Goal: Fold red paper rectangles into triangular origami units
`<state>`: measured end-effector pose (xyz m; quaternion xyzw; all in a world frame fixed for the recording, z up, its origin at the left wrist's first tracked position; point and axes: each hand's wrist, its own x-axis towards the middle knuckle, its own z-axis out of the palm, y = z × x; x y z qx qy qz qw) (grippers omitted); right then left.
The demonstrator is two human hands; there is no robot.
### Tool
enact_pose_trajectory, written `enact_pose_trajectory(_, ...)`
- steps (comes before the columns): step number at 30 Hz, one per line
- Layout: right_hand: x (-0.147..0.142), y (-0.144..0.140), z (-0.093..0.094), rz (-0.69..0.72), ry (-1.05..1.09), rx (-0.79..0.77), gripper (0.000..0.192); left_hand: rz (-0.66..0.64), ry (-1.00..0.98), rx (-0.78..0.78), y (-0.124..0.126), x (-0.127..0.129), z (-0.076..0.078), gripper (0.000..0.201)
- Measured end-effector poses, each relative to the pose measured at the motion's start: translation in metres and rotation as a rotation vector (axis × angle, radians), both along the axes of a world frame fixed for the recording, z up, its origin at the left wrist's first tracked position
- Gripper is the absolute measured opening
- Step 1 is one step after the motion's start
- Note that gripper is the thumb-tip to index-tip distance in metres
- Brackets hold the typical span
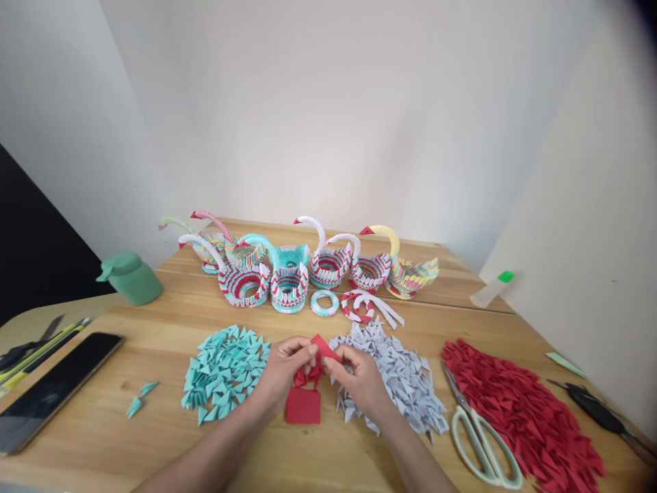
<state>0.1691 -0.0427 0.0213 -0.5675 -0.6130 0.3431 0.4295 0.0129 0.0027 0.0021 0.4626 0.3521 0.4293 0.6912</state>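
My left hand [285,371] and my right hand [359,378] meet over the wooden table [154,342], both pinching one small red paper piece [324,346] that is partly folded. Just below the fingers lie a few folded red triangles [306,376] and a flat red paper square [303,406]. A heap of teal folded triangles [224,372] sits left of my left hand. A heap of white folded triangles [400,373] lies under and right of my right hand. A larger heap of red folded triangles [518,407] spreads at the right.
Several paper swans [287,263] stand in a row at the back, with two paper rings [324,302] before them. Pale green scissors [480,435] lie between the white and red heaps. A phone [51,390], knives [35,346] and a green dispenser [131,277] sit left; a glue stick [493,289] and pliers [600,411] right.
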Motion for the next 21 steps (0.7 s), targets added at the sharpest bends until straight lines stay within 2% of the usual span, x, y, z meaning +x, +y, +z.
enact_pose_trajectory(8, 0.004, 0.002, -0.011, -0.109, 0.1, -0.008, 0.031, 0.024, 0.01, 0.047, 0.003, -0.002, 0.001, 0.03)
enact_pose_trajectory(14, 0.004, 0.001, -0.012, -0.081, 0.125, -0.03, 0.034, 0.034, 0.008, 0.046, 0.001, -0.001, 0.007, 0.032)
enact_pose_trajectory(18, 0.001, 0.001, -0.015, -0.079, 0.109, -0.018, 0.036, -0.036, 0.072, 0.052, -0.002, 0.002, 0.01, 0.038)
enact_pose_trajectory(21, -0.001, 0.001, -0.016, -0.066, 0.094, -0.025, 0.037, -0.033, 0.084, 0.033, -0.002, 0.003, 0.008, 0.04)
